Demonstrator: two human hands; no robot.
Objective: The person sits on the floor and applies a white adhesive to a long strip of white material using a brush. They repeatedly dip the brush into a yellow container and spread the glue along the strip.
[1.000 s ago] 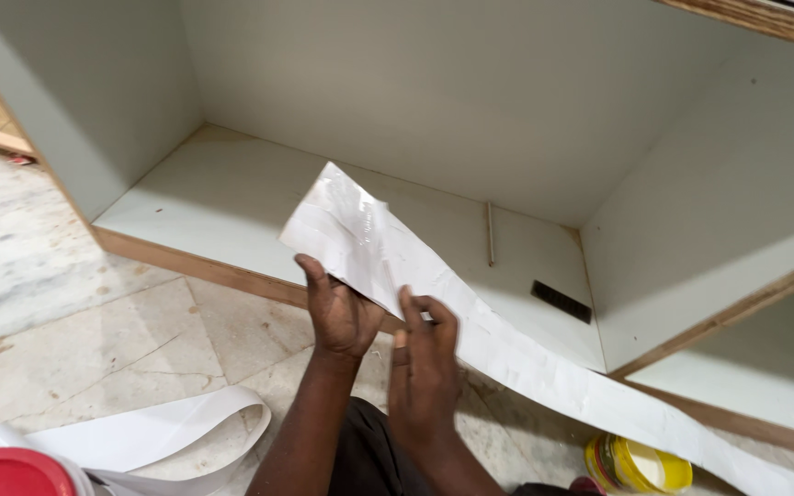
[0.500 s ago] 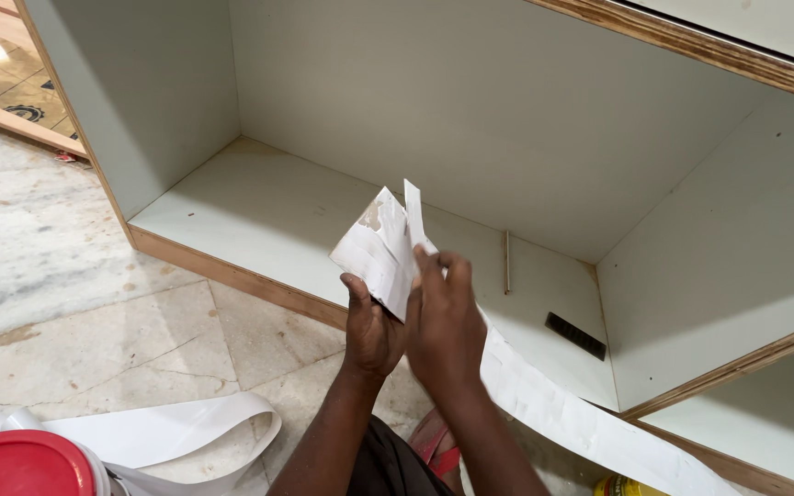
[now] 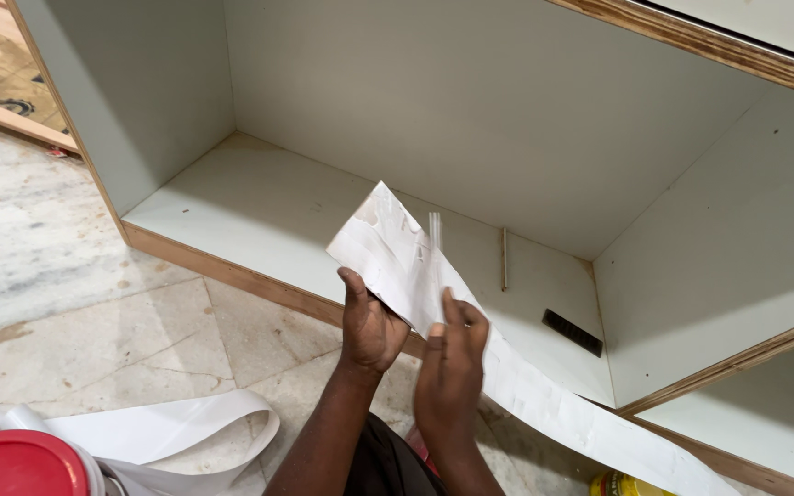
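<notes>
White laminate strip (image 3: 397, 262): upper end gripped by the left hand (image 3: 369, 323) and right hand (image 3: 450, 354) fingers before the cabinet shelf (image 3: 259, 207), long axis trailing down-right to the floor (image 3: 94, 303).

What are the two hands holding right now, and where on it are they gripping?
Both the left hand and right hand hold a long white strip near its upper end; the rest trails to the floor.

Head camera looks down, close.
</notes>
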